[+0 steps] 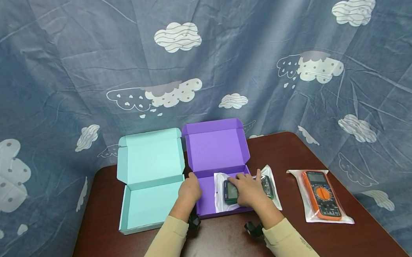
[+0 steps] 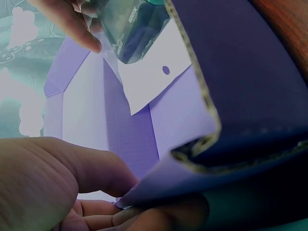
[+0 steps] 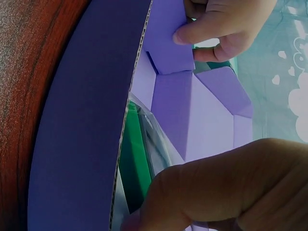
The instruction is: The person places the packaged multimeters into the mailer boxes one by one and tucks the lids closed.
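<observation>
Multimeter (image 1: 322,195) shows only in head view; left hand (image 1: 189,189) pinches the purple box (image 1: 205,193), right hand (image 1: 250,190) grips a bagged device (image 1: 231,192).

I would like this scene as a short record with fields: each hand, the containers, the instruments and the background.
Left hand: pinches left wall of purple box
Right hand: on bagged green device; grip unclear
Purple box: lid raised; device's bag extends past its right side
Teal box: open, left of purple box
Orange multimeter: clear bag, right on table
Background: blue cloud-print curtain
</observation>
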A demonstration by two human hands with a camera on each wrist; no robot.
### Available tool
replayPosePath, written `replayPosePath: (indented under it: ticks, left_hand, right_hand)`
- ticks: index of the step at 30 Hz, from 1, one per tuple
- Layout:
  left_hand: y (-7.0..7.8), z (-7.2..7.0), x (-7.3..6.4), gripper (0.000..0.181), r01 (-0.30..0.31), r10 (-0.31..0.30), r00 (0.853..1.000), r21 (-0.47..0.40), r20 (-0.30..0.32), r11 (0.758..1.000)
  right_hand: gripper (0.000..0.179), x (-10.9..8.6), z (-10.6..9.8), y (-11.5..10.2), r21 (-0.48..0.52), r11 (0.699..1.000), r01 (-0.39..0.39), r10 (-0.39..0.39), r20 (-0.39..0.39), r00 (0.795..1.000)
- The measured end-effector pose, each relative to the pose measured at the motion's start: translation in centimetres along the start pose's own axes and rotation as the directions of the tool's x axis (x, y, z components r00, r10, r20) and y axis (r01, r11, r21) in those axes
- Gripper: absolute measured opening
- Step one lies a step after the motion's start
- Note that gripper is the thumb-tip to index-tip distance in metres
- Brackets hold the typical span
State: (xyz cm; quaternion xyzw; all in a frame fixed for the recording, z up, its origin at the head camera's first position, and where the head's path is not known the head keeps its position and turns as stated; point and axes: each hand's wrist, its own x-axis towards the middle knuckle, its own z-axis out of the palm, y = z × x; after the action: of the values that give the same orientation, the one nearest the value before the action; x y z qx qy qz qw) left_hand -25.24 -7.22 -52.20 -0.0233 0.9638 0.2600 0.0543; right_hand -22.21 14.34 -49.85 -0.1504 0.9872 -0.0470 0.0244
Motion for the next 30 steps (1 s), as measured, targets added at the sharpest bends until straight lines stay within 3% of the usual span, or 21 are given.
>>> replayPosePath:
  ticks: [30]
  left_hand:
    - [0.1,0.1,-0.2,0.061,0.009,-0.009,1.0,0.007,-0.001,1.0]
  right_hand:
    - [0.078,1.2,1.0,-1.4,0.017,1.0,0.019,-0.02,0.058,0.998]
